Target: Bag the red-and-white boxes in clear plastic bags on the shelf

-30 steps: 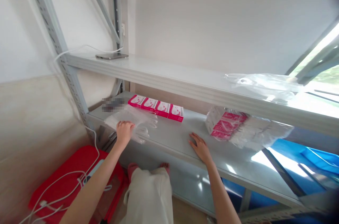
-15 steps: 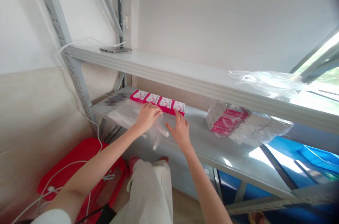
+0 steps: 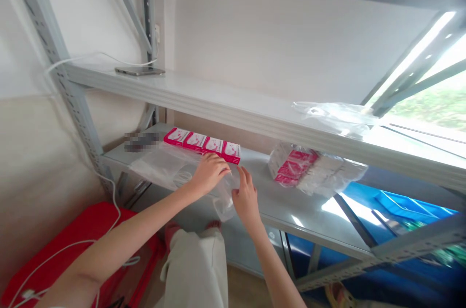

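Observation:
A clear plastic bag [image 3: 156, 164] lies flat on the lower shelf, its near end hanging over the front edge. My left hand [image 3: 210, 175] is closed on the bag's right part, fingers curled over the film. Beside the same end of the bag is my right hand [image 3: 246, 197], its fingers stretched and its thumb apart from them, close against the film. Whether it touches the film is hard to see. Just behind my hands, a row of several pink-and-white boxes [image 3: 214, 145] stands side by side on the shelf.
Right of my hands lies a clear bag with pink-and-white boxes [image 3: 296, 167]. The upper shelf [image 3: 218, 96] carries a phone-like device [image 3: 140, 71] and more clear plastic [image 3: 335, 113]. Red plastic containers [image 3: 87, 230] with white cables stand below left; a blue bin [image 3: 404, 206] is at right.
The view has shifted a little to the right. My hands have come closer together, and the bag's end between them has been spread out. The row of boxes stays in place.

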A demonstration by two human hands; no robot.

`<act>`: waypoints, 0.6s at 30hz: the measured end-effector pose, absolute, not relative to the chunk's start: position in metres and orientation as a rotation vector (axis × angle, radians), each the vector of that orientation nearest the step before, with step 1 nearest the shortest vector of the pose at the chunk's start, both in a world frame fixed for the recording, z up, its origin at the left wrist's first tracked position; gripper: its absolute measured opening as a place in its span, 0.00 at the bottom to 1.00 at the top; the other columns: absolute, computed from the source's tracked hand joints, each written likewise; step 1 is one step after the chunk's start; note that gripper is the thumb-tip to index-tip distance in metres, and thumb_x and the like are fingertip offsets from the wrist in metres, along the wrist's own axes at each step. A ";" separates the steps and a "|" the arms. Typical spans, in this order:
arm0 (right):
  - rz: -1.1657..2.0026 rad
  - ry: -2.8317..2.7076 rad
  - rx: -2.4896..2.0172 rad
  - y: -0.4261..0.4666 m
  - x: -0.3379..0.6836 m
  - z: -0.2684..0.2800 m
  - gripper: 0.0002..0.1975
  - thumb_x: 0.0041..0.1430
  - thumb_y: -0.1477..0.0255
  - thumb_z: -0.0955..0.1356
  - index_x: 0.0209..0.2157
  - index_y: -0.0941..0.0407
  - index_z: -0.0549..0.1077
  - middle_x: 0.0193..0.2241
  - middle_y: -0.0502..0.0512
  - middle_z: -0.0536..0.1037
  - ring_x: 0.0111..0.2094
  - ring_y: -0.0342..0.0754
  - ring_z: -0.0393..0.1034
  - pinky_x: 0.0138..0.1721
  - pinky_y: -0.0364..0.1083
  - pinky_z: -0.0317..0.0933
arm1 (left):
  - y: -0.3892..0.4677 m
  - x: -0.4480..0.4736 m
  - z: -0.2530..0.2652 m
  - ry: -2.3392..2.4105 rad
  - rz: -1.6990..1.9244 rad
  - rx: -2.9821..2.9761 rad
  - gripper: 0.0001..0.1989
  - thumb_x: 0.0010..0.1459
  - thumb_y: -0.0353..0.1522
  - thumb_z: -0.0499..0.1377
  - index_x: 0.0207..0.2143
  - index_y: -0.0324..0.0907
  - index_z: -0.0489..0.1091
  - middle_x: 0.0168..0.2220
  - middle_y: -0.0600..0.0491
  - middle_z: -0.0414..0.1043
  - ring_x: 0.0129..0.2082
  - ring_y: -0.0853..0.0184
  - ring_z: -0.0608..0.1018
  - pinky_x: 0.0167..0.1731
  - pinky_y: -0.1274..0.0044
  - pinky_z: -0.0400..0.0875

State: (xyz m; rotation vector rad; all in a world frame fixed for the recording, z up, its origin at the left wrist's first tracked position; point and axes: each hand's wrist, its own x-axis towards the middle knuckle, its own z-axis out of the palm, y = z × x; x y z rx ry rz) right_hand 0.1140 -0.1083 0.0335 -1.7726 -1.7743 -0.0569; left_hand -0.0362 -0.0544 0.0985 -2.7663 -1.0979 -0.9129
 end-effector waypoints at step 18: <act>0.032 -1.942 -1.975 -0.107 0.180 0.060 0.29 0.51 0.88 0.56 0.47 0.50 0.74 0.45 0.52 0.78 0.42 0.48 0.74 0.39 0.43 0.64 | -0.106 -0.031 0.091 -0.887 -0.726 -2.658 0.16 0.62 0.24 0.48 0.49 0.39 0.67 0.58 0.41 0.63 0.55 0.55 0.67 0.53 0.63 0.59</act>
